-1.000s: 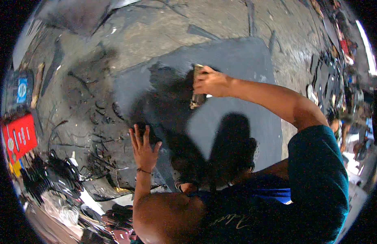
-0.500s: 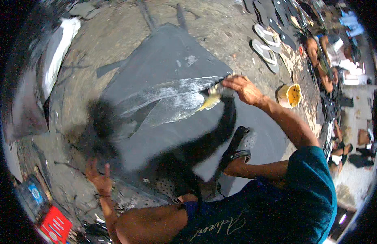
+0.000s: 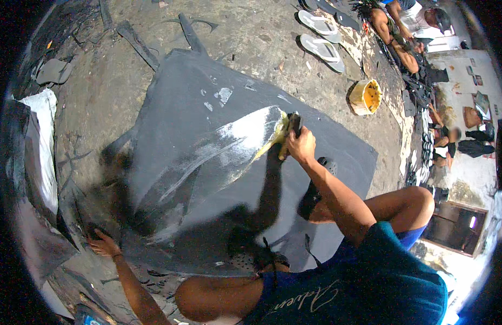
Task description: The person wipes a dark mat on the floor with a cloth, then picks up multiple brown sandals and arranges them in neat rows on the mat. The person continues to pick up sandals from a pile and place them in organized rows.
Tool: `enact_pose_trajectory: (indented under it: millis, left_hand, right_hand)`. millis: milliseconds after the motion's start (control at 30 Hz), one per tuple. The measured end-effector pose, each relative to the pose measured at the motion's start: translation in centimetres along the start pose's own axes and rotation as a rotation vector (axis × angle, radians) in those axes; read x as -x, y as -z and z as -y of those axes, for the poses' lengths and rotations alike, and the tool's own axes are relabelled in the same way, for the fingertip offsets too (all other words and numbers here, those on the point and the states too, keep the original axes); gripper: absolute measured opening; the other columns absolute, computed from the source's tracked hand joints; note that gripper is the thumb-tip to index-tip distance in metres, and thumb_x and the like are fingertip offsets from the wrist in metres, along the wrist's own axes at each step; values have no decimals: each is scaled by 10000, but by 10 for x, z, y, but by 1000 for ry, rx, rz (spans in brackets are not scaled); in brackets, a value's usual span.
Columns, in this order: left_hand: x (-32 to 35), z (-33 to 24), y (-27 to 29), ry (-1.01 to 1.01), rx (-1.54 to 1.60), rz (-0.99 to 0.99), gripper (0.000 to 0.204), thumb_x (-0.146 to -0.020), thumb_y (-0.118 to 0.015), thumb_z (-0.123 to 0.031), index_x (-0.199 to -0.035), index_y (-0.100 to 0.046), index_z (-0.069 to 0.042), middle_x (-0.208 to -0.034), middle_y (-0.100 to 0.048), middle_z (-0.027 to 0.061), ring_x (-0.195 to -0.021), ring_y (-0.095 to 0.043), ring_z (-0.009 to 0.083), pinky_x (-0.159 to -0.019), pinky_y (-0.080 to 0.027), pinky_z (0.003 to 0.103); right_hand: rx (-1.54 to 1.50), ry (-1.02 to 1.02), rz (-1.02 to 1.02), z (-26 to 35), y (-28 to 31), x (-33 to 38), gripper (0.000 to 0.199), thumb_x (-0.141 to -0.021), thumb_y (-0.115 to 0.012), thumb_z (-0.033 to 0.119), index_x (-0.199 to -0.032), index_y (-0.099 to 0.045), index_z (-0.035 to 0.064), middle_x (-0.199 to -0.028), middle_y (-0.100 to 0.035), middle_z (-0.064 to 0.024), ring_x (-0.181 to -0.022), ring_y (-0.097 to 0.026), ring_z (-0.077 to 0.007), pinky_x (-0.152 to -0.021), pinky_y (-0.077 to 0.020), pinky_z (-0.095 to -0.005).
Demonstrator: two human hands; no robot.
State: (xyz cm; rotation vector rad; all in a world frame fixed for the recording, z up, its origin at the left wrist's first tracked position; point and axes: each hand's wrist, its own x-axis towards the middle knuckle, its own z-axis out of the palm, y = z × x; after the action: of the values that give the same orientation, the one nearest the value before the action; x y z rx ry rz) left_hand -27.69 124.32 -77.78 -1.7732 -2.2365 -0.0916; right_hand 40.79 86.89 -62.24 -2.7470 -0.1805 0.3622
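Note:
A large dark grey sheet (image 3: 343, 149) lies on the ground in front of me. My right hand (image 3: 302, 145) grips a flat dark spreader (image 3: 295, 123) whose edge rests on the sheet, right of its middle. Along that edge sits a ridge of thick yellow paste (image 3: 268, 144). A shiny wet smear (image 3: 245, 132) runs from the paste toward the sheet's lower left. Near the sheet's left end, my left hand (image 3: 105, 246) hovers or rests with fingers stretched out; shadow hides whether its fingertips touch anything. I see nothing held in it.
Beyond the sheet's right side stands a tub (image 3: 357, 97) of yellow paste. Pale flip-flops (image 3: 322, 51) lie farther off. Dark strips (image 3: 137, 44) are scattered on the floor. White material (image 3: 44, 146) lies at left. Other people (image 3: 394, 40) sit at the far right.
My right hand has drawn the spreader inward from the sheet's right edge. The paste ridge has moved with it. The whole view has shifted and turned.

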Motion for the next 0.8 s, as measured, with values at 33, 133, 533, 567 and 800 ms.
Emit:
enact_pose_trajectory:
  millis: [33, 133, 533, 567, 800]
  left_hand:
    - [9, -12, 0, 72, 16, -11, 746, -1010, -382, -623, -1487, -388, -49, -1508, -402, 193, -1357, -422, 373, -1094, -362, 536]
    - [24, -47, 16, -57, 210, 92, 737, -1016, -356, -618, -1485, -383, -51, -1512, -393, 189, -1361, -419, 373, -1096, -355, 532]
    - [46, -55, 43, 39, 136, 28, 796, -999, -329, -657, -1532, -329, -66, -1546, -343, 184, -1379, -384, 380, -1097, -326, 553]
    - [42, -35, 31, 20, 46, -35, 782, -1004, -331, -647, -1531, -333, -70, -1549, -340, 183, -1382, -378, 382, -1099, -323, 554]
    - [47, -71, 64, -24, 151, 69, 714, -1015, -385, -603, -1504, -381, -83, -1572, -324, 151, -1428, -346, 342, -1106, -326, 551]
  right_hand:
    - [16, -10, -30, 1, -5, -3, 326, -825, -693, 231, -1044, -653, -7, -930, -707, -250, -926, -689, -443, -834, -542, -506]
    - [78, 0, -98, 25, -4, -19, 309, -825, -682, 256, -997, -685, -1, -927, -707, -250, -897, -691, -434, -832, -535, -503]
    - [-109, 243, 9, 229, -84, -52, 265, -794, -668, 231, -896, -689, -13, -849, -687, -283, -874, -680, -462, -789, -528, -503]
    - [-114, 318, 0, 249, -95, -55, 252, -785, -674, 213, -894, -688, -13, -873, -688, -287, -899, -676, -469, -803, -528, -508]
    - [379, 691, 259, 327, -82, -87, 275, -858, -646, 211, -1115, -682, 117, -1026, -715, -200, -957, -683, -409, -824, -553, -491]
